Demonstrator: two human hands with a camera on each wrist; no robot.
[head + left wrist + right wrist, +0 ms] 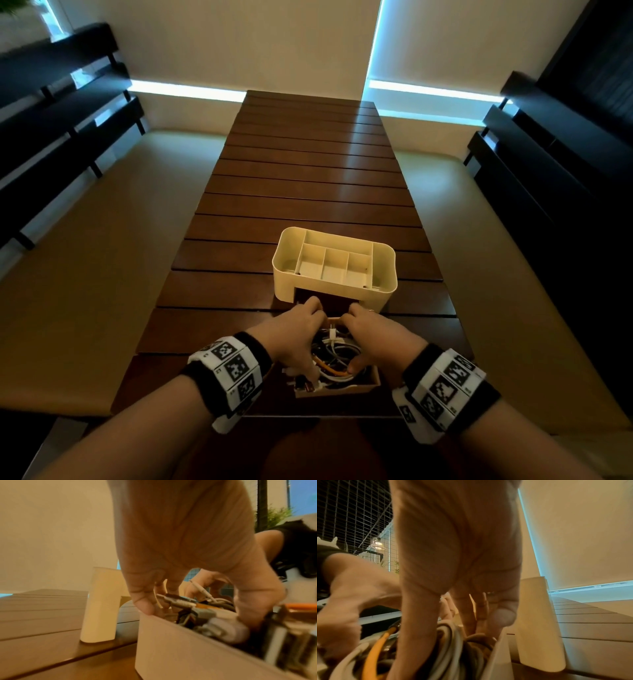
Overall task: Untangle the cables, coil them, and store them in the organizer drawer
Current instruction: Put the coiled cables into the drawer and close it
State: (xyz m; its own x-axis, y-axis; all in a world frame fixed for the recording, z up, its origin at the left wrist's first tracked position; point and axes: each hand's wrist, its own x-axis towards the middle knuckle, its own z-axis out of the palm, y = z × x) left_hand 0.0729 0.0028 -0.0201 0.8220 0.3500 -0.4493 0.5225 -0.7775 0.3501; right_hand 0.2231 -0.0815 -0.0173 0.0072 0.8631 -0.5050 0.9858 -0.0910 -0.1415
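1. The drawer (371, 382) sits on the slatted wooden table (308, 171), pulled fully out of the cream organizer (334, 263) and lying just in front of its dark slot; drawer and organizer are near one another but apart.
2. The cables (337, 356) lie piled inside the drawer, white, grey, black and one orange cable (334, 368) among them; a white plug (331, 333) stands up at the far end of the pile.
3. The left hand (296, 334) reaches over the left side of the drawer; its fingers (144, 605) are curled down at the far corner of the drawer wall, and its thumb (254, 601) presses into the heap at the near end; whether it grips a cable or only the drawer rim I cannot tell.
4. The right hand (368, 334) covers the right side of the drawer; its fingers (503, 615) curl over the far right edge, the thumb (418, 615) digs down among the grey and white loops (452, 645); the hold looks narrow and closed on the drawer and its contents, though just what is pinched is hidden.
5. Both wrists carry black bands with white marker blocks (233, 366).
6. The organizer's top compartments (334, 262) face upward, divided by thin walls; pale benches (102, 257) flank the table on both sides.
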